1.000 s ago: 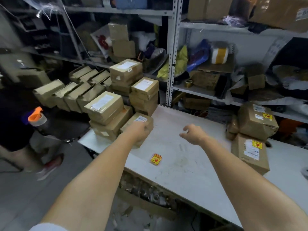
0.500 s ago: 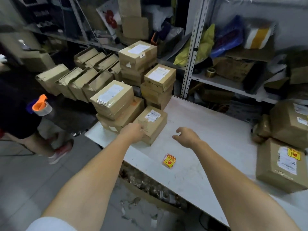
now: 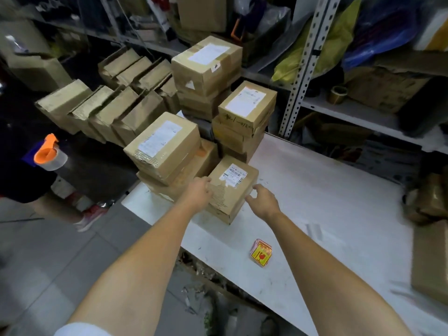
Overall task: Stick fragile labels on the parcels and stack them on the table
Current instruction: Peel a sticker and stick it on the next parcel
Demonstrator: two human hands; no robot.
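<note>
A small brown parcel (image 3: 232, 187) with a white shipping label lies on the white table (image 3: 315, 190) near its left end. My left hand (image 3: 198, 192) rests against the parcel's left edge, fingers curled on it. My right hand (image 3: 263, 201) touches its right side with fingers spread. A small pile of yellow and red fragile labels (image 3: 261, 252) lies on the table below my right hand. Stacks of larger parcels (image 3: 167, 146) stand just behind the small one.
Taller parcel stacks (image 3: 244, 117) and a row of upright boxes (image 3: 116, 110) fill the left rear. Metal shelving (image 3: 298, 76) crowded with bags and cartons runs behind. More parcels (image 3: 429, 258) sit at the table's right end. A person with an orange tape dispenser (image 3: 48, 152) stands at left.
The view has moved closer to the parcels. My right hand has travelled left from open table onto the small parcel's right side. My left hand stays on the parcel's left edge.
</note>
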